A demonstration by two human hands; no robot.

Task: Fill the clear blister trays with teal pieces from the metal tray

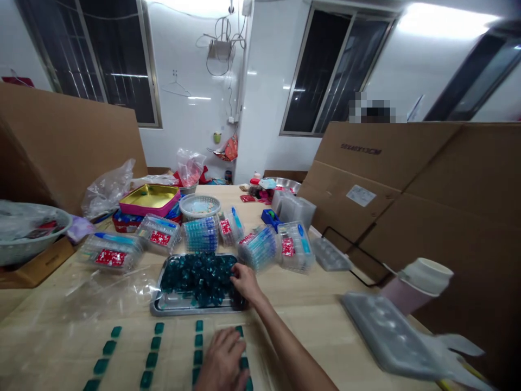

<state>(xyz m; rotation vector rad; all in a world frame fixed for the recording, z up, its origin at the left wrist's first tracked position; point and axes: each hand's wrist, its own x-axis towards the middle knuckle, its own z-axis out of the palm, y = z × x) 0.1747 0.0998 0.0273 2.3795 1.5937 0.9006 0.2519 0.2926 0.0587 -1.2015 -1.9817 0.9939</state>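
My right hand (244, 281) reaches to the right side of a metal tray (173, 309), its thumb and fingers drawn together at the edge of a heap of shiny dark teal pieces (199, 276). What is between those fingertips is hidden. Nearer to me, my left hand (223, 355) is over the table, slightly blurred, with its fingers somewhat apart. It lies between two columns of small teal squares (198, 340) and covers part of them. More such squares (151, 359) run in columns to the left.
Clear plastic packs with red labels (110, 257) and blue pens stand behind the tray. A pink-and-gold tin (150, 200) and a white basket (199, 206) are farther back. At right are a grey plastic tray (391, 336), a pink-and-white cup (419, 282) and tall cardboard (439, 217).
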